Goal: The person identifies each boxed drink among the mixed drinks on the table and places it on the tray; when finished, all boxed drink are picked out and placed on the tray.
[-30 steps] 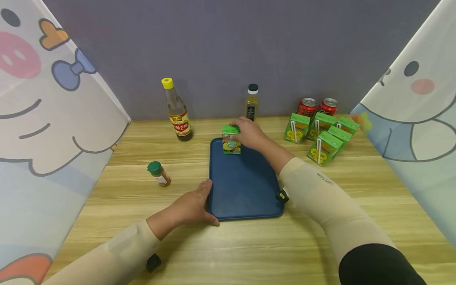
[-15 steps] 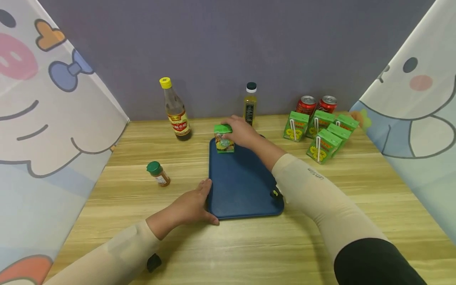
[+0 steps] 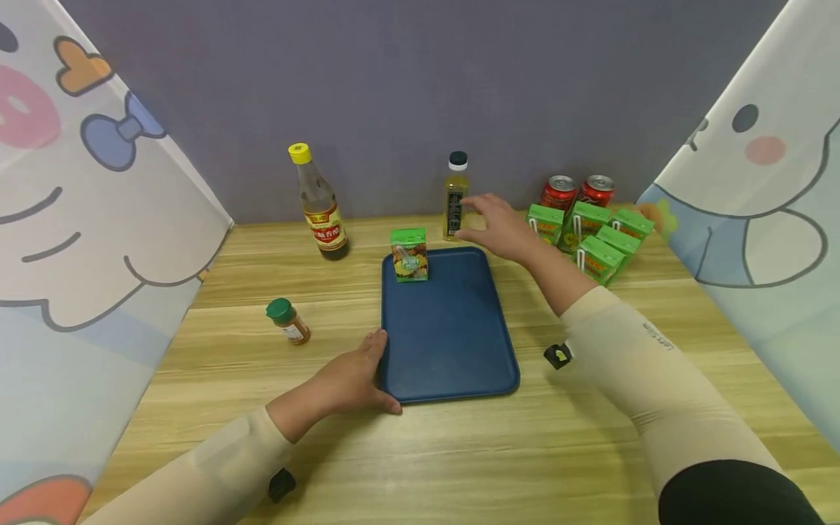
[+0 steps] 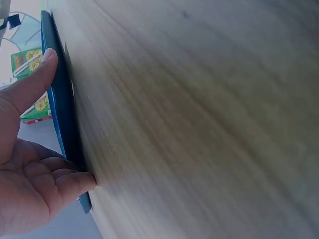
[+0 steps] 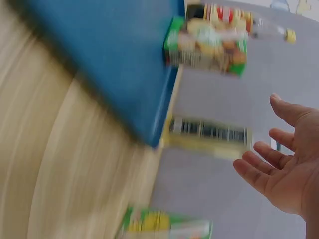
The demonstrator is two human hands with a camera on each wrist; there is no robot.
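My left hand (image 3: 351, 378) rests against the near left corner of a dark blue tray (image 3: 446, 335), fingers along its left side and thumb at the front edge. The left wrist view shows this left hand (image 4: 30, 164) touching the tray rim (image 4: 64, 109). A green juice box (image 3: 410, 257) stands upright at the tray's far left corner, untouched. My right hand (image 3: 502, 230) is in the air beyond the tray's right side, fingers spread and holding nothing. Close to its fingertips in the head view is a bottle of yellowish liquid (image 3: 456, 197) with a dark cap.
Several green juice boxes (image 3: 600, 259) are grouped at the right, with two red cans (image 3: 559, 193) behind. A brown sauce bottle (image 3: 324, 215) with a yellow cap stands at the back left. Nearer lies a small green-capped spice jar (image 3: 289, 322). Printed panels flank the wooden table (image 3: 459, 459).
My right hand slid the juice box left on the tray, let go of it and moved right, away from it. The left hand has stayed at the tray corner.
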